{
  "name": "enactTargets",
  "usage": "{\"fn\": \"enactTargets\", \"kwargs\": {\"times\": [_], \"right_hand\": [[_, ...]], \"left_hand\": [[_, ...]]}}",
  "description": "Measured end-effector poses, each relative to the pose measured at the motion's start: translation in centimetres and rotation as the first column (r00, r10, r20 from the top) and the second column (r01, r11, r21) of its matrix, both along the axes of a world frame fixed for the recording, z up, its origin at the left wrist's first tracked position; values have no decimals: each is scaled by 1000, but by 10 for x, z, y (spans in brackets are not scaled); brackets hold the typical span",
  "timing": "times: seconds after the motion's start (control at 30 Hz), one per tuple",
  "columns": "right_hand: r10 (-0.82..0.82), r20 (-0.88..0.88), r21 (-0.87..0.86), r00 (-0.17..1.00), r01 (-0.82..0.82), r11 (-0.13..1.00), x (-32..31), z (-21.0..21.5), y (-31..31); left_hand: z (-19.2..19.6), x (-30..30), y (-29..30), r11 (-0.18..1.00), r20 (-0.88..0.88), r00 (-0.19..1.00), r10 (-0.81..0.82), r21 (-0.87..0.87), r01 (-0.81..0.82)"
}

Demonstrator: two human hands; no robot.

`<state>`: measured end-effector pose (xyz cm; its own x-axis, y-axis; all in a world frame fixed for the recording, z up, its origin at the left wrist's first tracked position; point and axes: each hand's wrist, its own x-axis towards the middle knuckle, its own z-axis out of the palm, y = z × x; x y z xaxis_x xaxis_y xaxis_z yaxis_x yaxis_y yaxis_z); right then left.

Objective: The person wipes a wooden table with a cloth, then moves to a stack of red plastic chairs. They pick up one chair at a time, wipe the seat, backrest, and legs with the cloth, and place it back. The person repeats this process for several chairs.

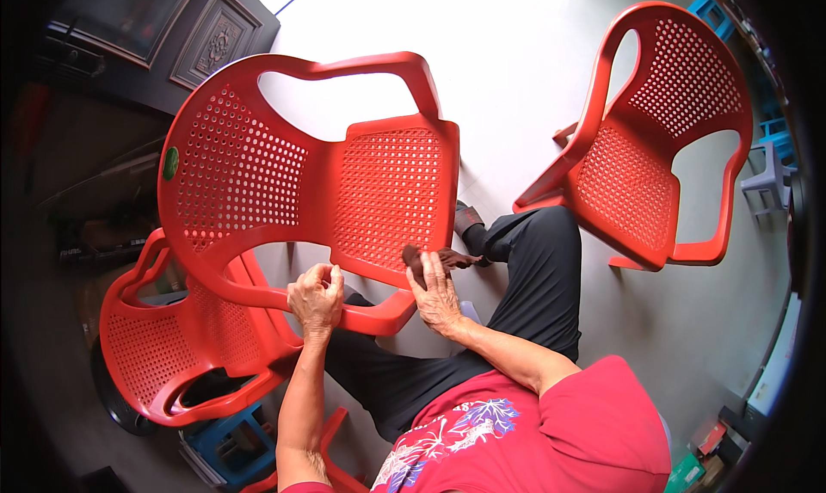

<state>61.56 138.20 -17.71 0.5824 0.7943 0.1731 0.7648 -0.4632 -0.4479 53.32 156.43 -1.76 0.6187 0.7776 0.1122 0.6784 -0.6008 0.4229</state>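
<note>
A red plastic armchair [383, 183] with a perforated back and seat stands right before me, turned sideways. My left hand [316, 298] is closed on its near armrest [387, 314], fingers curled. Beside the front corner of the seat, my right hand [437, 297] presses a dark brown cloth [416, 265] against the chair, its fingers long over the cloth. Part of the cloth trails off to the right, past the seat's edge. A green oval sticker [171, 163] marks the chair's backrest.
Another red armchair [637, 170] stands to the right, and more red chairs [151, 351] are at the lower left. A blue stool [232, 441] sits below those. Dark carved furniture [219, 41] fills the upper left. Small stools [766, 183] line the right side.
</note>
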Motion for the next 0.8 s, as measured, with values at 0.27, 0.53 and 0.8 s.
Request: {"fn": "enactTargets", "kwargs": {"times": [0.27, 0.53, 0.8], "right_hand": [[190, 249, -18, 950, -191, 981, 95, -5, 40], [-106, 349, 65, 931, 89, 994, 186, -15, 140], [188, 143, 109, 972, -204, 973, 112, -12, 194]], "left_hand": [[7, 2, -4, 998, 0, 998, -57, 35, 57], [6, 2, -2, 996, 0, 998, -66, 52, 66], [5, -3, 0, 996, 21, 997, -68, 62, 67]]}}
